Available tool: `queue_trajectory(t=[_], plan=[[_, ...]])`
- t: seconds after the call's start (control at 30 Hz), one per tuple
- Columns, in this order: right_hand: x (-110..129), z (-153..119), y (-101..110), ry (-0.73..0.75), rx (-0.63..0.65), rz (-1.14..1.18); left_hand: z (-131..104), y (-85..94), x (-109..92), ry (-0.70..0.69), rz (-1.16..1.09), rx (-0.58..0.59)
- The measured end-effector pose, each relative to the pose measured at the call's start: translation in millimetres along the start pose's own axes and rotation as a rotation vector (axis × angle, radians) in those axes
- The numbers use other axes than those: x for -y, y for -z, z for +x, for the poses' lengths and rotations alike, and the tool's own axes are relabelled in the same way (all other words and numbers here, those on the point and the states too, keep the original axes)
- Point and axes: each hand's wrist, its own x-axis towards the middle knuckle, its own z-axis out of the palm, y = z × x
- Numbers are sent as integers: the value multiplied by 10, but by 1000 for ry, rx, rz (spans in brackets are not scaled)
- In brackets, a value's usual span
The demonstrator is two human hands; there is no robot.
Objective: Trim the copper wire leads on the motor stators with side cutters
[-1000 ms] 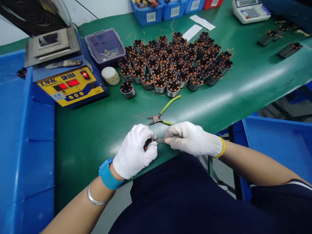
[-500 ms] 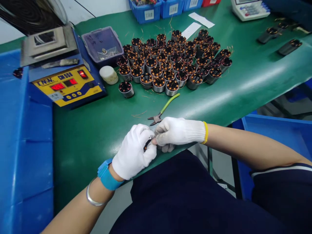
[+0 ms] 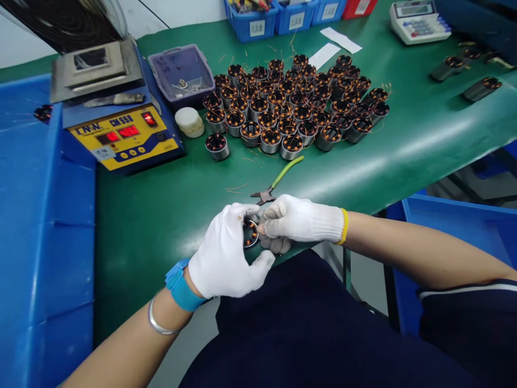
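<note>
A motor stator (image 3: 253,236), a metal ring with copper windings around a dark core, is near the table's front edge. My left hand (image 3: 224,256), in a white glove, curves its fingers around the stator's far left side, while its thumb stands away from the ring. From the right, my gloved right hand (image 3: 302,218) brings thumb and forefinger together at the stator's rim; anything between those tips is too small to make out. Just beyond the hands lie green-handled side cutters (image 3: 285,172), their jaws close to my right fingers.
Many wound stators (image 3: 291,108) stand grouped behind the cutters. At left are a yellow-fronted counter box (image 3: 129,137), a purple tray (image 3: 181,75) and a white round block (image 3: 189,122). Blue bins (image 3: 254,24) and a calculator (image 3: 420,21) line the back. Wire scraps (image 3: 237,187) lie nearby.
My left hand has loosened around the stator, its thumb moving away, and more of the ring shows. My right hand stays at the rim. The view has shifted slightly.
</note>
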Motion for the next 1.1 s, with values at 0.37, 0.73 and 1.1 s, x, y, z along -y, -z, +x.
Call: queue_trajectory(t=[0.37, 0.73, 1.1], plan=[[-179, -68, -119, 211, -166, -19, 58, 213, 164, 365, -810, 58], [-291, -246, -148, 367, -78, 205, 54, 401, -63, 510, -852, 284], [-260, -307, -91, 881, -123, -251, -25, 338, -128, 247, -638, -212]])
